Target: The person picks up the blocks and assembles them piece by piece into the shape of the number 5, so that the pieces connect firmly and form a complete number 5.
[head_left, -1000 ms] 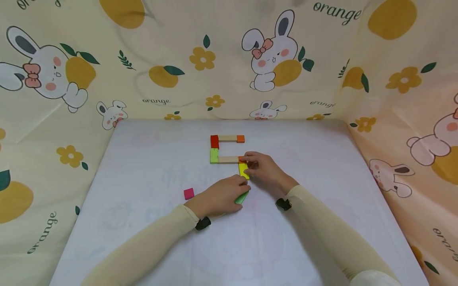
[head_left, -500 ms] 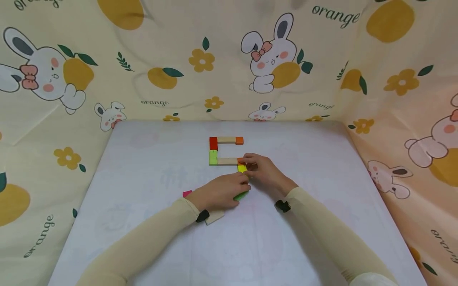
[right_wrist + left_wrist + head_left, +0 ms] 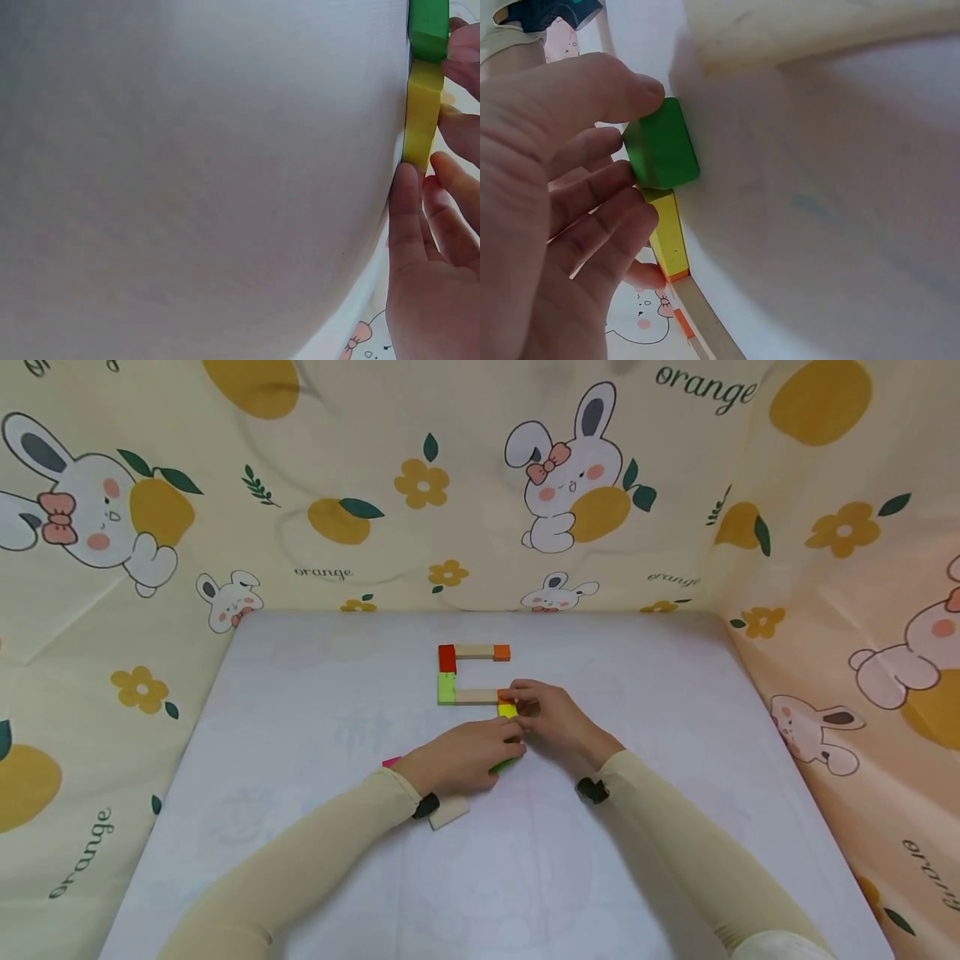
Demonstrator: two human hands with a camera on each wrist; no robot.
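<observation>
My left hand [image 3: 465, 756] holds a green block [image 3: 660, 146] between thumb and fingers, low over the white table. The block's end meets the near end of a yellow block [image 3: 507, 712], and the left fingertips reach over that joint. My right hand [image 3: 551, 714] pinches at the yellow block from the right. In the right wrist view its thumb [image 3: 406, 184] lies against the yellow block's side, with fingers close opposite. In the head view the right index finger overlaps a small orange block [image 3: 503, 695] at the yellow block's far end.
Beyond the hands, light wooden strips [image 3: 476, 697], a lime green block [image 3: 446, 688], a red block [image 3: 447, 658] and a second orange block [image 3: 502, 652] form a bracket shape. A pink block [image 3: 391, 762] and a plain wooden piece [image 3: 450, 812] lie near the left wrist.
My left hand has shifted slightly away from me and turned the green block into line with the yellow one. The wooden piece shows from under the left wrist. The right hand stays put.
</observation>
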